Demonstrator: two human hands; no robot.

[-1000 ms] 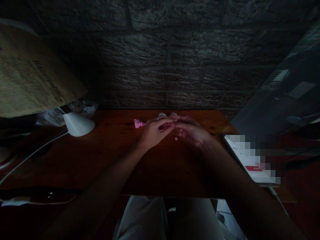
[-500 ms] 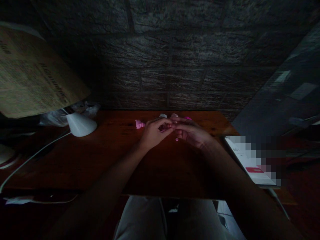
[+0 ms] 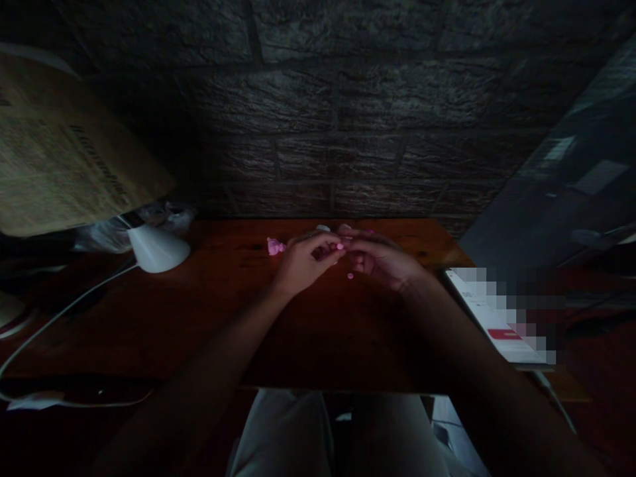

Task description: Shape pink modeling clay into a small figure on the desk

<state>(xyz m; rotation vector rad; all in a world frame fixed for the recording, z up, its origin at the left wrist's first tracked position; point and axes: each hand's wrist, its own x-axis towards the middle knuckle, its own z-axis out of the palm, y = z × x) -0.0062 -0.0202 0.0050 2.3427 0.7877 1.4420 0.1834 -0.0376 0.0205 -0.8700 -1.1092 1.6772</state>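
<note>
My left hand (image 3: 309, 260) is closed in a pinch, with a small pink clay-like ball (image 3: 340, 246) between thumb and forefinger. Close beside the ball is my right hand (image 3: 380, 260), its thumb and forefinger stretched toward it and no object visible between them; its other fingers are partly curled. On the wooden table (image 3: 318, 331), another small pink piece (image 3: 350, 275) lies just below the hands. A pink lumpy figure (image 3: 274, 246) stands left of my left hand. Behind the fingers, a whitish lump (image 3: 322, 228) and a pale pink lump (image 3: 344, 228) are partly hidden.
To the left stands a lamp with a white base (image 3: 159, 250) and a brown printed paper shade (image 3: 74, 146); its cord (image 3: 64, 315) runs along the table. A lit screen device (image 3: 489, 318) sits at the right edge. A stone-block wall (image 3: 298, 112) closes off the back.
My right thumb and fingertips have drawn slightly away from my left fingertips. The pink ball now shows plainly in the left pinch.
</note>
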